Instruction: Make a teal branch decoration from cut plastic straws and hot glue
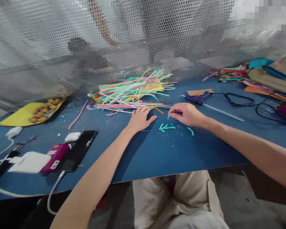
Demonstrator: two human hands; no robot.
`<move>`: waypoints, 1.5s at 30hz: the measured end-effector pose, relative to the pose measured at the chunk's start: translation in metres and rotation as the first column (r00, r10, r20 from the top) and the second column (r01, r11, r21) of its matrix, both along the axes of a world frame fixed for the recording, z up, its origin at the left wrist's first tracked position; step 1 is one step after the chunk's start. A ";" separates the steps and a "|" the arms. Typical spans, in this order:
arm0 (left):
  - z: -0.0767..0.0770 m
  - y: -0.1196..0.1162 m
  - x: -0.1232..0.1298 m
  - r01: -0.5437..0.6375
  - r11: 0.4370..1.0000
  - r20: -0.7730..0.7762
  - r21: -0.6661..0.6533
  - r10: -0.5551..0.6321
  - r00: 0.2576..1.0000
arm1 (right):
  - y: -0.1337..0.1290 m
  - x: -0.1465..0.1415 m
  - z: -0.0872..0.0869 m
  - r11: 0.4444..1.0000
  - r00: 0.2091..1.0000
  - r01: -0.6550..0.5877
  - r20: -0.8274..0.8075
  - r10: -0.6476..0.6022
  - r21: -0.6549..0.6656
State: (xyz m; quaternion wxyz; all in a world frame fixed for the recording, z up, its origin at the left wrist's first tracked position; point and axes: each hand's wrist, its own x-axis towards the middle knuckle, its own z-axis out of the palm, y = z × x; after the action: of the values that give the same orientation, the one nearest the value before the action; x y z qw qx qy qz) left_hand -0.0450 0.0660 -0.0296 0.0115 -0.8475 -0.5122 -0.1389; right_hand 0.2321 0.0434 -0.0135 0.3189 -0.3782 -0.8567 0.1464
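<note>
My left hand [141,119] lies palm down on the blue table, fingers stretched out and thumb apart, at the near edge of a heap of pastel pipe cleaners [133,90]. To its right, my right hand [186,114] is closed in a pinch, and a short teal pipe cleaner piece [168,117] shows at its fingertips. Between and just below the hands is a teal branched pipe cleaner shape [166,128], like an arrow. Another short curved teal piece [191,131] lies under my right wrist. Metal blades [166,107] show behind my right hand, their handles partly hidden.
A blue glue gun [198,98] with a clear glue stick lies behind my right arm, its black cord running right. At left are a phone [79,150], a purple power block [55,158], a white charger [30,162] and a yellow sheet [16,115]. A perforated metal screen [124,38] stands behind.
</note>
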 end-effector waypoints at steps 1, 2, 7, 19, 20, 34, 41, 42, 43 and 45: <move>0.002 -0.001 0.001 -0.028 0.999 0.018 0.037 0.027 0.999 | 0.000 0.000 0.000 1.000 1.000 -0.002 -0.004 0.002 0.004; 0.005 -0.002 0.002 -0.050 0.996 0.047 0.079 0.046 0.998 | 0.001 0.000 0.000 1.000 1.000 -0.008 -0.009 0.008 0.010; 0.019 -0.016 0.012 0.043 0.985 0.335 0.169 -0.098 0.937 | 0.000 -0.001 0.001 0.997 0.998 -0.054 -0.031 0.056 0.051; 0.012 -0.035 0.036 0.350 0.936 0.631 -0.046 -0.245 0.736 | -0.005 -0.005 0.003 0.949 0.978 -0.184 -0.051 0.203 0.255; 0.012 -0.034 0.034 0.348 0.937 0.605 -0.027 -0.262 0.752 | -0.006 -0.004 0.004 0.948 0.978 -0.190 -0.031 0.204 0.257; 0.017 -0.026 0.021 0.328 0.917 0.311 0.228 -0.387 0.868 | -0.015 0.047 0.057 0.930 0.768 0.048 0.609 0.199 -0.365; 0.018 -0.031 0.024 0.216 0.964 0.333 0.156 -0.257 0.907 | -0.018 0.037 0.050 0.830 0.741 0.044 0.575 0.345 -0.556; 0.019 -0.032 0.025 0.211 0.966 0.340 0.150 -0.251 0.907 | -0.019 0.035 0.049 0.827 0.737 0.038 0.575 0.356 -0.561; 0.019 -0.033 0.025 0.211 0.967 0.359 0.142 -0.249 0.899 | -0.020 0.035 0.048 0.830 0.735 0.034 0.577 0.357 -0.556; 0.019 -0.034 0.027 0.211 0.972 0.448 0.100 -0.233 0.863 | -0.021 0.033 0.047 0.857 0.751 -0.008 0.562 0.346 -0.516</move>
State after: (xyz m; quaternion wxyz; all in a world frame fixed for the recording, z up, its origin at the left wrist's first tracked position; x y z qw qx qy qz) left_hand -0.0181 0.0321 -0.0110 -0.1052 -0.8437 -0.3961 -0.3467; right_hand 0.2651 0.0224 0.0331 -0.1112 -0.3861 -0.8813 0.2486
